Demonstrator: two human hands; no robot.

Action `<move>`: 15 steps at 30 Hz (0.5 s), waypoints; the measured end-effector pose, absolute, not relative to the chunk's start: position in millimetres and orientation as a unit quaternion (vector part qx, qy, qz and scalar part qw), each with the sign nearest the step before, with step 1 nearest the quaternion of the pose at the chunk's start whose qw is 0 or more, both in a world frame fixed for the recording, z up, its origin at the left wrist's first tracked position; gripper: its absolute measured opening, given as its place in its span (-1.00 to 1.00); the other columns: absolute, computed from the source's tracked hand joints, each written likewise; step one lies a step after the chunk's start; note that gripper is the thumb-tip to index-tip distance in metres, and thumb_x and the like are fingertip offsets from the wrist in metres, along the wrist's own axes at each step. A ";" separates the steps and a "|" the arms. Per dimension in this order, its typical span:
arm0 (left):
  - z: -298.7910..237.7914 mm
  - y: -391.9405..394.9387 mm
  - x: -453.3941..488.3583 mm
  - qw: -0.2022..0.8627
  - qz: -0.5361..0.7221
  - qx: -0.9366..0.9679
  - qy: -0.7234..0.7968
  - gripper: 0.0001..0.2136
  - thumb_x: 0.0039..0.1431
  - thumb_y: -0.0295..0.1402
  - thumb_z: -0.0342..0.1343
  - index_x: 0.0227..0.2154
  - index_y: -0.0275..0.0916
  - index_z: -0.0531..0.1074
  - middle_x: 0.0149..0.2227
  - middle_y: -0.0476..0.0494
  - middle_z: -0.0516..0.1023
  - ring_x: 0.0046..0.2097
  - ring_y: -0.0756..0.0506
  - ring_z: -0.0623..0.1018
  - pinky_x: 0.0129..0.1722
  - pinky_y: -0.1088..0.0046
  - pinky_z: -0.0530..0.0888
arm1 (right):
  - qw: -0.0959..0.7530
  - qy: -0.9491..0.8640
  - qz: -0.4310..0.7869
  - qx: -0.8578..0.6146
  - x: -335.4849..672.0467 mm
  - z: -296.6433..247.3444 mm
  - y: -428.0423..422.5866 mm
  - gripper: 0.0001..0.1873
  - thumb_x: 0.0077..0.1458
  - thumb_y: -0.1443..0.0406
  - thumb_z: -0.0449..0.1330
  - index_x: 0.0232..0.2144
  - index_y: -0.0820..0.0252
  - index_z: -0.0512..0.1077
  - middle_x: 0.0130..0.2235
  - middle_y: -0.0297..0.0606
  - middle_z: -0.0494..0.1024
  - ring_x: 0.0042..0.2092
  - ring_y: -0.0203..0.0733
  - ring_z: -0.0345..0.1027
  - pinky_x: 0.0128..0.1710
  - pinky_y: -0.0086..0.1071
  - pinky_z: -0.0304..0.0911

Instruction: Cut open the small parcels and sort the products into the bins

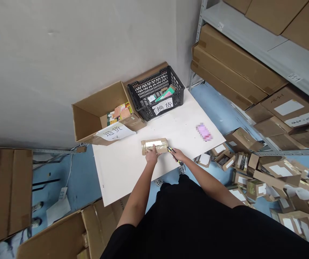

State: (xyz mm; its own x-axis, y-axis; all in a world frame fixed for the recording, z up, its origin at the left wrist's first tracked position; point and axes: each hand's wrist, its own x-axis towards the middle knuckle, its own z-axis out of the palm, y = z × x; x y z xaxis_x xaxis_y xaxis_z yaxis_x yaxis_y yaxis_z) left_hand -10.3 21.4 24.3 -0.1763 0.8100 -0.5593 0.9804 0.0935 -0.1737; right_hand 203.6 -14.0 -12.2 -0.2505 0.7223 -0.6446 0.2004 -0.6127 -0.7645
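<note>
A small taped cardboard parcel with a white label lies on the white table. My left hand rests on its near edge, fingers pressed down on it. My right hand is closed around a utility knife with a yellow and black handle; its tip points at the parcel's right end.
An open cardboard box with a paper sign and a black plastic crate with another sign stand at the table's far edge. A pink object lies on the right. Many small parcels litter the floor at right, below shelves of boxes.
</note>
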 end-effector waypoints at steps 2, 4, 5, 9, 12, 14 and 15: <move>25.5 21.1 -10.5 0.167 -0.256 0.621 0.722 -0.14 0.35 0.26 -0.15 0.55 -0.04 -0.16 0.40 -0.60 0.21 0.27 -0.41 0.47 0.06 0.18 0.54 | 0.158 -0.423 0.686 -0.570 214.6 -10.9 -13.8 -0.81 0.36 0.15 0.17 -0.28 0.09 0.30 -0.66 -0.56 0.34 -0.70 -0.32 0.23 -0.64 -0.51 0.15; 26.2 19.4 -7.9 0.167 -0.249 0.617 0.728 -0.16 0.36 0.25 -0.18 0.55 -0.03 -0.16 0.39 -0.60 0.21 0.25 -0.41 0.49 0.05 0.18 0.54 | 0.171 -0.422 0.676 -0.579 220.5 -11.3 -11.9 -0.79 0.37 0.14 0.16 -0.29 0.08 0.29 -0.66 -0.56 0.34 -0.70 -0.32 0.24 -0.63 -0.51 0.15; 26.0 17.7 -5.2 0.166 -0.246 0.614 0.732 -0.16 0.36 0.25 -0.18 0.55 -0.04 -0.17 0.39 -0.60 0.23 0.24 -0.42 0.50 0.05 0.16 0.54 | 0.191 -0.412 0.665 -0.592 220.9 -12.2 -10.2 -0.79 0.38 0.13 0.14 -0.29 0.08 0.29 -0.65 -0.57 0.34 -0.69 -0.32 0.25 -0.62 -0.51 0.16; 22.6 6.0 8.6 0.163 -0.236 0.594 0.751 -0.11 0.33 0.28 -0.15 0.56 -0.11 -0.16 0.38 -0.65 0.25 0.27 -0.46 0.47 0.10 0.11 0.52 | 0.247 -0.388 0.621 -0.634 210.9 -15.9 4.2 -0.79 0.43 0.13 0.06 -0.26 0.07 0.27 -0.62 -0.58 0.33 -0.66 -0.32 0.29 -0.58 -0.52 0.21; 21.2 -1.3 13.6 0.171 -0.229 0.586 0.758 -0.09 0.33 0.28 -0.14 0.56 -0.11 -0.18 0.39 -0.65 0.22 0.29 -0.47 0.44 0.09 0.11 0.52 | 0.227 -0.414 0.616 -0.631 203.5 -16.6 20.6 -0.81 0.43 0.16 0.04 -0.27 0.07 0.27 -0.62 -0.58 0.34 -0.66 -0.34 0.29 -0.57 -0.53 0.21; 22.2 -2.7 13.0 0.180 -0.224 0.588 0.756 -0.10 0.34 0.28 -0.15 0.56 -0.10 -0.19 0.39 -0.63 0.23 0.29 -0.46 0.44 0.08 0.11 0.52 | 0.209 -0.431 0.619 -0.622 202.2 -16.3 30.2 -0.81 0.43 0.17 0.05 -0.27 0.08 0.27 -0.62 -0.58 0.36 -0.67 -0.35 0.27 -0.57 -0.54 0.20; 22.9 -2.4 12.3 0.184 -0.223 0.589 0.754 -0.11 0.34 0.27 -0.16 0.56 -0.10 -0.19 0.39 -0.63 0.24 0.28 -0.46 0.45 0.09 0.11 0.51 | 0.203 -0.438 0.621 -0.618 202.3 -16.0 33.7 -0.81 0.43 0.18 0.05 -0.27 0.08 0.26 -0.62 -0.58 0.36 -0.68 -0.34 0.27 -0.57 -0.53 0.21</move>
